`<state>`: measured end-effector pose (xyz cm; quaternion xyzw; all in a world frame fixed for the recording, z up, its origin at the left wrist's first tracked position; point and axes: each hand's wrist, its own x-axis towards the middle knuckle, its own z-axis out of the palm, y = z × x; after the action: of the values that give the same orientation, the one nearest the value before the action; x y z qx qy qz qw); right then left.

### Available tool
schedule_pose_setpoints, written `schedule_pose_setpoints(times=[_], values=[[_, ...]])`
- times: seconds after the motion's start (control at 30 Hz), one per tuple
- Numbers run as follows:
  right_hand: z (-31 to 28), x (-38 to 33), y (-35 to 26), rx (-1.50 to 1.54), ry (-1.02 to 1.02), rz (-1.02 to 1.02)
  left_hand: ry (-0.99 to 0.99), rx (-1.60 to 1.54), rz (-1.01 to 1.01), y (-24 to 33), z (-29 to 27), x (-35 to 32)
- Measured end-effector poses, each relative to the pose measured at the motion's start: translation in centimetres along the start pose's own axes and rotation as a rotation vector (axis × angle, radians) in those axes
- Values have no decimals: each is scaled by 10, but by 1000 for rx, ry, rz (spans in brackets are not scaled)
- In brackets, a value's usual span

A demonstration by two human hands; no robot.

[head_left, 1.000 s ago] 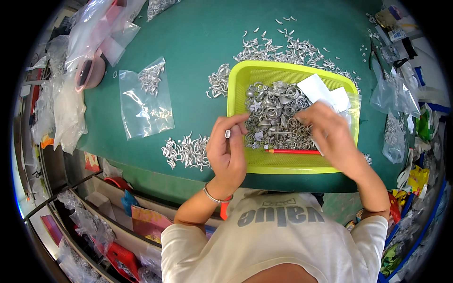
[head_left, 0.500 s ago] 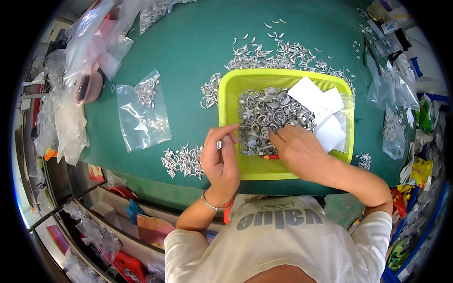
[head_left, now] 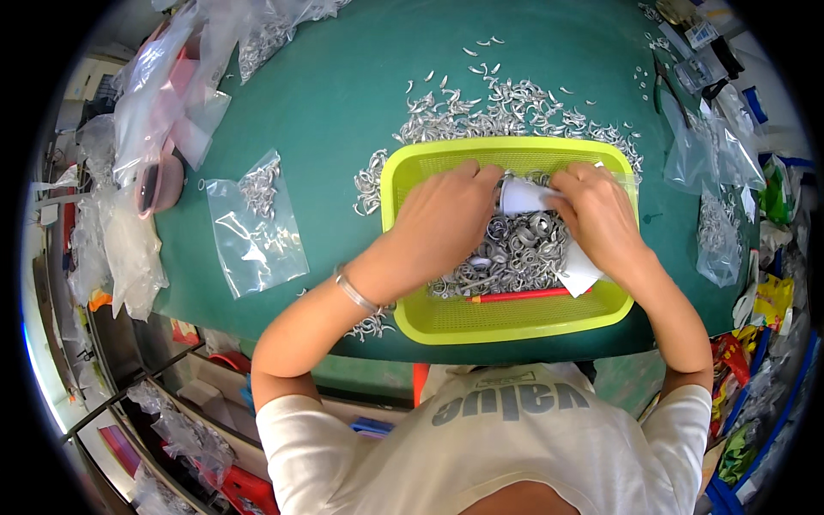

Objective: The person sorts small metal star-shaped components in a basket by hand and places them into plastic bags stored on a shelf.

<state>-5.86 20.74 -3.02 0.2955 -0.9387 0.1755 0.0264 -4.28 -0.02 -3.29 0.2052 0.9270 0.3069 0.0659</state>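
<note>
A lime-green plastic basket [head_left: 515,330] sits on the green table [head_left: 343,94] in front of me, holding a heap of small silver metal rings [head_left: 519,245], a red pen [head_left: 519,296] and white paper slips [head_left: 579,268]. My left hand [head_left: 442,219] and my right hand [head_left: 596,215] are both over the basket. Together they pinch a small white bag or slip [head_left: 522,197] between them, above the rings.
Loose silver parts [head_left: 506,103] are scattered behind the basket and a small pile [head_left: 369,324] lies by my left wrist. A clear zip bag with a few parts [head_left: 253,223] lies to the left. Further plastic bags [head_left: 146,112] crowd the left edge, and bags and tools [head_left: 712,146] the right.
Both hands moved up into the far half of the basket and came together on the white bag. My left hand left the basket's near-left edge.
</note>
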Motion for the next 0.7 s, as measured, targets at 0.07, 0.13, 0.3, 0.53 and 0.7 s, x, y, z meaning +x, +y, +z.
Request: schedule_pose_setpoints(times=[0.07, 0.13, 0.3, 0.53, 0.7], values=[[-12, -8, -3, 27, -78, -70, -48, 19, 15, -7, 6, 7], [-27, -18, -9, 32, -196, -159, -79, 12, 22, -11, 8, 6], [-42, -40, -13, 200, -462, -251, -183, 91, 60, -10, 6, -2], [-27, -15, 16, -326, -18, 49, -79, 26, 76, -1, 4, 9], [-22, -12, 14, -307, -84, 40, -229, 293, 92, 4, 9, 22]])
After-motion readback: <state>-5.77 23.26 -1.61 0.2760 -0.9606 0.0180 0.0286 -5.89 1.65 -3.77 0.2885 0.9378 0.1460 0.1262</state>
